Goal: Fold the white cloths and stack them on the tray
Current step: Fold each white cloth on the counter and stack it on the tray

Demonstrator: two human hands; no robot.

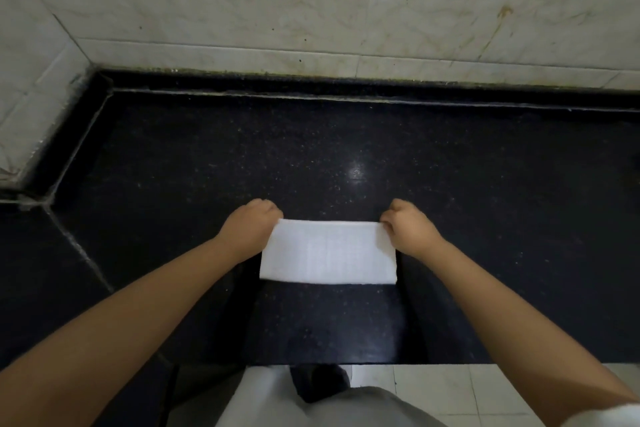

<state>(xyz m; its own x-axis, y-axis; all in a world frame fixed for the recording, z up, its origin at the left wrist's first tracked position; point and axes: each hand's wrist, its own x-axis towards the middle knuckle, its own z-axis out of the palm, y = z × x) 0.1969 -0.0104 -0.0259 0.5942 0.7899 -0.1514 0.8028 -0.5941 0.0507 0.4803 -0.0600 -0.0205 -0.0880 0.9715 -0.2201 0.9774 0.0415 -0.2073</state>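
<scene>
**Cloth on counter, both hands at its far corners**

Here, one white cloth (pixel 328 252) is lying flat on the black speckled counter (pixel 485 184), folded into a neat rectangle with its long edges running left to right. It is sitting near the counter's front edge, about midway between the two forearms.

Left hand (pixel 250 226) is curling its fingers at the cloth's far left corner, pinching it. Right hand (pixel 408 227) is doing the same at the far right corner, fingers bent round the edge. Both hands are resting low against the counter, knuckles facing away from the camera.

Counter is running back to a pale marbled wall (pixel 311 3), which is turning a corner at left. A bright glint is showing on the counter just beyond the cloth.

Below the counter's front edge, pale floor tiles (pixel 450 388) and the person's light clothing (pixel 277 402) are showing, with a dark shoe between them.

Tray: nothing of it is showing in this view, so cannot tell its contents.
</scene>
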